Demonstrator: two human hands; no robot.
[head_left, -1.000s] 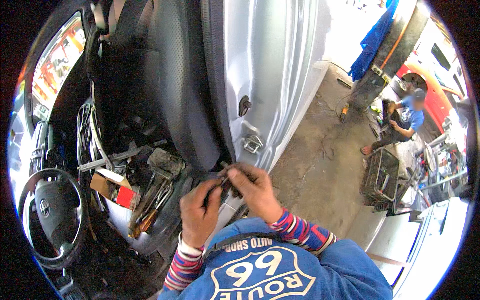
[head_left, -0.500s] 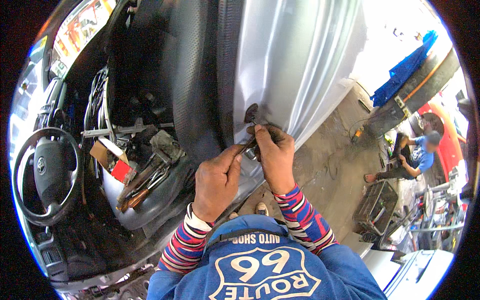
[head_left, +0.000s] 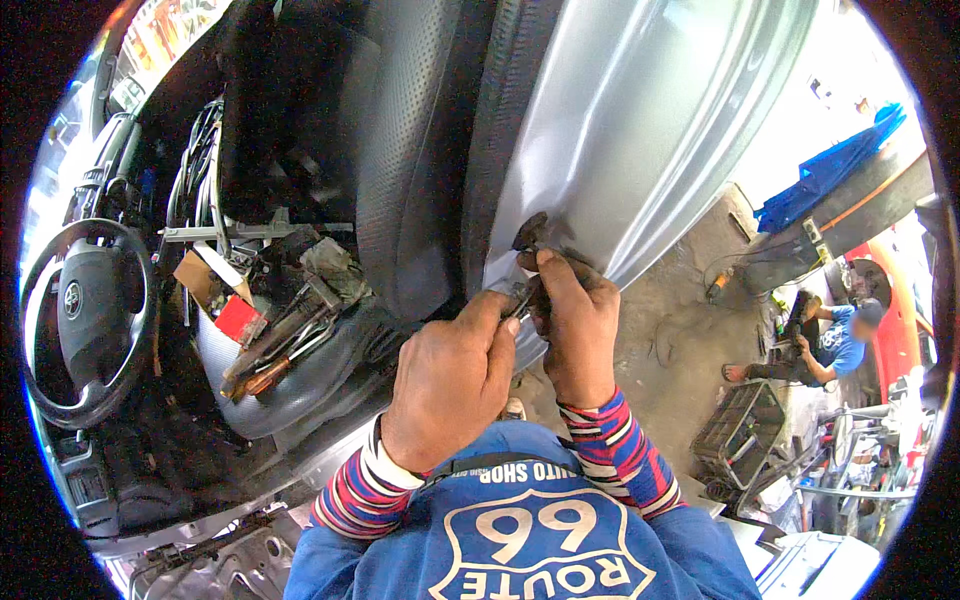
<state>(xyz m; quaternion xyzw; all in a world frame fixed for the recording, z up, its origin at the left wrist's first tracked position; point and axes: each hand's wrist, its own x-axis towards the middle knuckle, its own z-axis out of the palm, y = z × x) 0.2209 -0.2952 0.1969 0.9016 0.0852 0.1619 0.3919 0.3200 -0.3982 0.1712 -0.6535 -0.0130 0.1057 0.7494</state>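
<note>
At the silver door pillar [head_left: 640, 150] of a vehicle, both my hands meet around a small dark part with a shiny metal bit [head_left: 519, 300]. My left hand [head_left: 448, 385] is closed on it between thumb and fingers. My right hand [head_left: 575, 325], closed with the thumb on top, pinches its other side; my fingers cover most of it, so its exact kind is unclear. Just beyond my right fingertips, a dark opening [head_left: 530, 231] with greasy smudges around it shows in the silver metal.
Left of me are a black seat [head_left: 300, 375] bearing screwdrivers [head_left: 268, 375], a red-and-brown box [head_left: 236, 318] and cloth, and a steering wheel [head_left: 125, 330]. To the right, another person [head_left: 840, 340] sits low on the floor near a black crate [head_left: 740, 425] and piled metal parts.
The pillar and its dark opening have shifted right in view as my head moved. Both hands stay together on the small part, slightly farther right and lower.
</note>
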